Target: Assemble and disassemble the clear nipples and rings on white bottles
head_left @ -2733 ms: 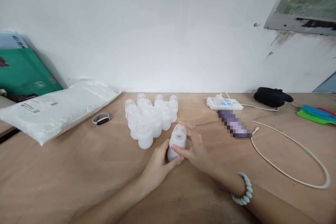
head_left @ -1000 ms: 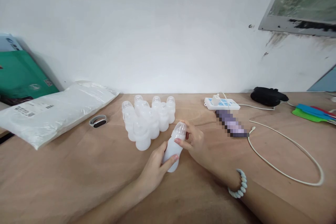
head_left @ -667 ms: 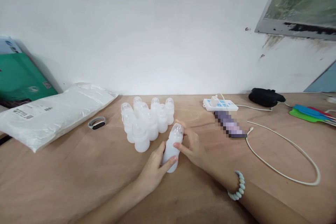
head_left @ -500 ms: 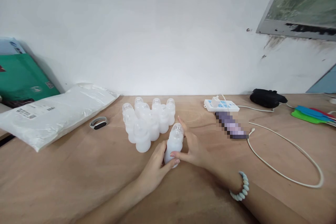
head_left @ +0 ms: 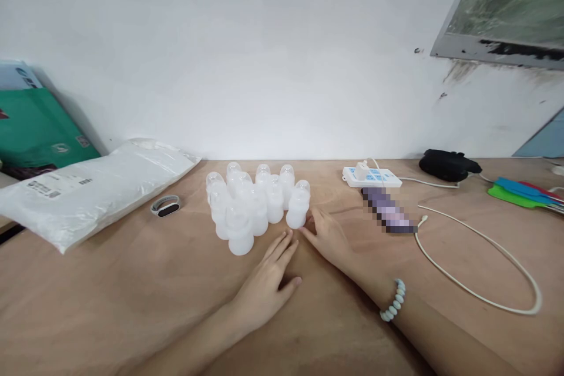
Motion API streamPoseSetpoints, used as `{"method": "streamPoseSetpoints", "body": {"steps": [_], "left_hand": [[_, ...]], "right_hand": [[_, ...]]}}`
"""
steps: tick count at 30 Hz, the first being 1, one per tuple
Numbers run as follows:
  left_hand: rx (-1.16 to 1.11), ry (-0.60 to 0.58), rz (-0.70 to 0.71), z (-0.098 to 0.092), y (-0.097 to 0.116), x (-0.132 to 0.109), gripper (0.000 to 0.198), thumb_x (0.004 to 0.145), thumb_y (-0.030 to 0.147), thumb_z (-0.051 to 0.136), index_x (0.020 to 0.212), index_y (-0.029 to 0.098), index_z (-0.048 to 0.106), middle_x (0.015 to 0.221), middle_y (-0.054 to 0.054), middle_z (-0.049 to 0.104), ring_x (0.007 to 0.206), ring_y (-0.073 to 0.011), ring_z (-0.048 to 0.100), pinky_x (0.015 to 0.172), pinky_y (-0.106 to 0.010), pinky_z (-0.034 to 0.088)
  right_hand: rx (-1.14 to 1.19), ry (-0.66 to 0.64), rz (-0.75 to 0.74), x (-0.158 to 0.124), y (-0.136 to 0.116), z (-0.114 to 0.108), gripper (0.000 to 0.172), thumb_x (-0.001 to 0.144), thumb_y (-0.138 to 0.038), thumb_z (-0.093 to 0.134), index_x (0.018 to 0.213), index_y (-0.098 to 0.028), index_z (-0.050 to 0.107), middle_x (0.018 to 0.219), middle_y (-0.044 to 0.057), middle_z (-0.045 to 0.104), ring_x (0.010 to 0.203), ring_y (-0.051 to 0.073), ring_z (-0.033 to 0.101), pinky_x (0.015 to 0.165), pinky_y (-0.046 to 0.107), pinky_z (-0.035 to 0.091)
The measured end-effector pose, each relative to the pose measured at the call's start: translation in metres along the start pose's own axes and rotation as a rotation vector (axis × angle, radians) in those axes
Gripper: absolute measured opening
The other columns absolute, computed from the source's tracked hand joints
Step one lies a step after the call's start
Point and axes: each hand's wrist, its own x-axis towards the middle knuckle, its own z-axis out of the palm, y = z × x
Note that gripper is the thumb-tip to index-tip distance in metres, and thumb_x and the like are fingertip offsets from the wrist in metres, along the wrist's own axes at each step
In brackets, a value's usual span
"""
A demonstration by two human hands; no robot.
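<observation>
Several white bottles with clear domed caps stand upright in a close group; the front one (head_left: 240,235) is nearest to me. At the group's right end stands another white bottle (head_left: 298,207). My right hand (head_left: 329,239) is just to the right of that bottle, its thumb by the base and its fingers apart, not wrapped round it. My left hand (head_left: 268,282) lies in front of the bottles with fingers stretched out and thumb spread, holding nothing.
A white plastic parcel (head_left: 101,188) and a grey wristband (head_left: 166,205) are on the left. To the right are a power strip (head_left: 383,177), a blurred phone (head_left: 388,210), a looped white cable (head_left: 480,302), a black case (head_left: 448,164) and coloured spatulas (head_left: 524,191).
The bottle held between both hands has moved back to stand at the group's right end. My left hand has let go of it and opened; my right hand has loosened beside it.
</observation>
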Motion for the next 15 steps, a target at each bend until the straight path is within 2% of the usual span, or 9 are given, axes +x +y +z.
{"method": "streamPoseSetpoints", "body": {"steps": [3,6,8,10,12,14,15], "left_hand": [[0.047,-0.029,0.012,-0.002,0.003,0.001,0.062,0.091,0.023,0.054,0.15,0.021,0.036,0.161,-0.008,0.027,0.15,-0.0273,0.019,0.121,-0.054,0.025],[0.079,-0.012,0.059,-0.004,0.007,0.001,0.051,0.09,0.02,0.056,0.14,0.019,0.049,0.157,-0.01,0.037,0.147,-0.0295,0.028,0.118,-0.054,0.032],[0.076,0.045,0.153,-0.006,0.009,-0.002,0.04,0.09,0.017,0.057,0.13,0.02,0.057,0.147,-0.01,0.051,0.139,-0.0286,0.042,0.113,-0.049,0.041],[0.069,0.136,0.318,-0.009,0.01,-0.006,0.031,0.092,0.013,0.053,0.121,0.022,0.059,0.129,-0.009,0.064,0.123,-0.0243,0.056,0.103,-0.041,0.05],[0.101,0.307,0.511,-0.013,0.009,-0.009,0.029,0.094,0.012,0.05,0.12,0.023,0.058,0.115,-0.007,0.068,0.109,-0.0217,0.062,0.094,-0.037,0.052],[0.134,0.605,0.636,-0.021,0.005,-0.01,0.031,0.094,0.015,0.05,0.123,0.024,0.055,0.114,-0.008,0.064,0.106,-0.0229,0.061,0.091,-0.039,0.05],[0.126,0.792,0.638,-0.026,0.002,-0.009,0.032,0.093,0.019,0.051,0.125,0.025,0.053,0.117,-0.008,0.061,0.108,-0.0244,0.059,0.092,-0.041,0.049]], "right_hand": [[-0.022,0.0,0.021,0.001,-0.002,-0.001,0.011,0.086,-0.02,0.062,0.095,-0.018,0.056,0.094,0.01,0.069,0.09,0.027,0.063,0.078,0.039,0.05],[-0.04,-0.008,0.028,0.001,-0.003,-0.002,0.004,0.087,-0.019,0.06,0.088,-0.02,0.056,0.091,0.007,0.067,0.088,0.026,0.061,0.078,0.038,0.048],[-0.046,-0.017,0.026,0.001,-0.004,-0.003,0.005,0.088,-0.019,0.058,0.085,-0.02,0.055,0.089,0.006,0.066,0.088,0.025,0.06,0.078,0.037,0.047],[-0.05,-0.026,0.021,0.001,-0.005,-0.004,0.008,0.09,-0.019,0.057,0.082,-0.021,0.055,0.09,0.006,0.066,0.088,0.025,0.059,0.079,0.036,0.047],[-0.053,-0.036,0.017,0.001,-0.005,-0.005,0.01,0.09,-0.017,0.055,0.081,-0.021,0.055,0.092,0.006,0.065,0.089,0.025,0.059,0.08,0.036,0.046],[-0.055,-0.043,0.019,0.001,-0.006,-0.005,0.009,0.089,-0.016,0.055,0.081,-0.021,0.056,0.093,0.007,0.065,0.09,0.025,0.058,0.08,0.036,0.046],[-0.054,-0.046,0.021,0.0,-0.007,-0.006,0.009,0.089,-0.016,0.055,0.082,-0.021,0.056,0.094,0.007,0.065,0.09,0.025,0.058,0.08,0.036,0.046]]}}
